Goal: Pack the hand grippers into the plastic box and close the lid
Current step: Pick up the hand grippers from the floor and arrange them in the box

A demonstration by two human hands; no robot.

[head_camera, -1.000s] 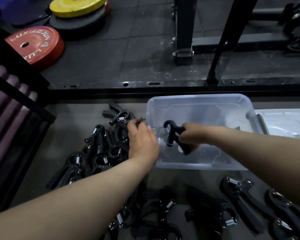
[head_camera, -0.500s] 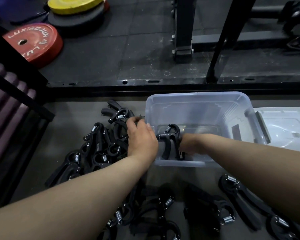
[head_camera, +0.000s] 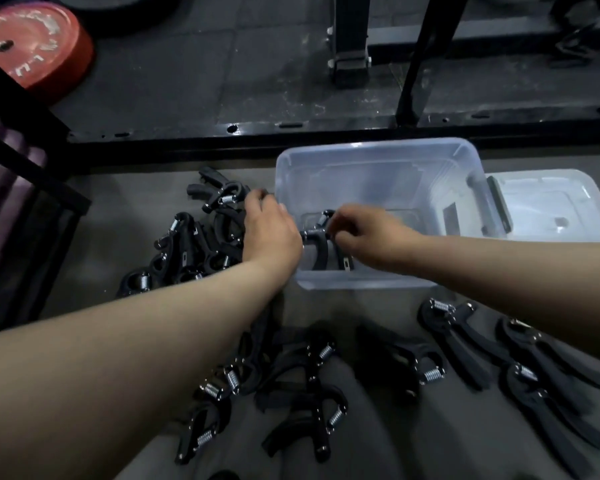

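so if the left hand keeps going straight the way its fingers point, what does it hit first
Probably the hand gripper at the far end of the pile. The left hand points up and slightly left, beside the plastic box, and its fingertips already look close to that gripper, though depth is hard to judge.

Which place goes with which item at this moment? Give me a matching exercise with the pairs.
Things:
1. plastic box
2. lid
3. red weight plate
4. right hand

Places:
A. far left on the floor
B. flat beside the box, on its right
C. inside the box, at a hand gripper
D. open, centre of view

Pairs: 1-D, 2-B, 3-A, 4-C
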